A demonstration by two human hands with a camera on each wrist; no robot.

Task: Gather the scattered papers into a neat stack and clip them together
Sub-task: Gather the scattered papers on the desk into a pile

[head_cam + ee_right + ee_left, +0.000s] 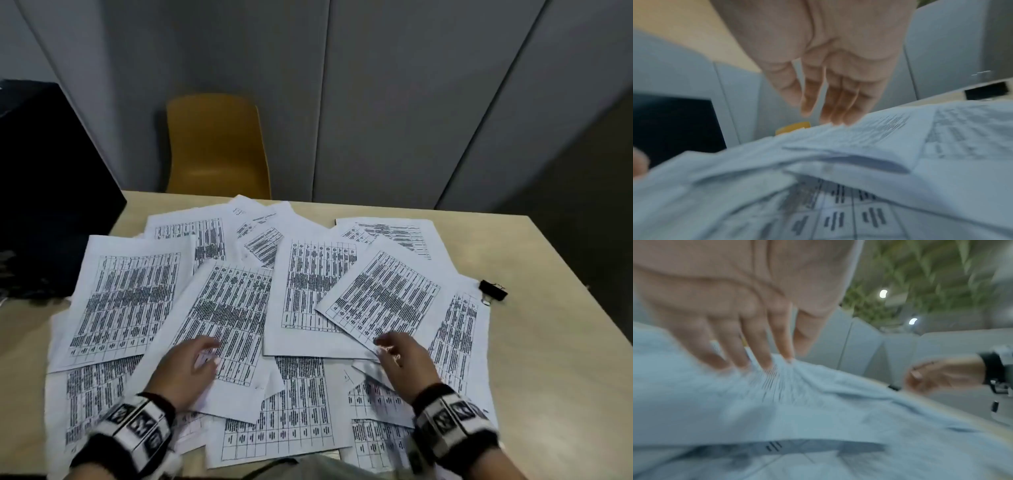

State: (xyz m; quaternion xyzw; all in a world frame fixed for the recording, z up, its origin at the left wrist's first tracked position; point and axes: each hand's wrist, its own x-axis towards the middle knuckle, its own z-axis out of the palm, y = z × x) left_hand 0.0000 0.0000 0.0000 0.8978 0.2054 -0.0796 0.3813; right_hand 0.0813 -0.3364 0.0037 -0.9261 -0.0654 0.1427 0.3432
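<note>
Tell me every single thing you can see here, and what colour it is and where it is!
papers: many, too overlapped to count, white with black printed tables, scattered across the table.
binder clip: one, black, on the table by the right edge of the papers.
table: one, light wood, under it all.
chair: one, yellow, behind the table's far edge.
dark object: one, black, at the table's left end; too dim to identify.
wall panels: several, grey, behind the table.
wrist straps: two, black and white, one on each wrist.
left hand: fingers straight, touching a sheet.
right hand: fingers straight, at a sheet's edge.
</note>
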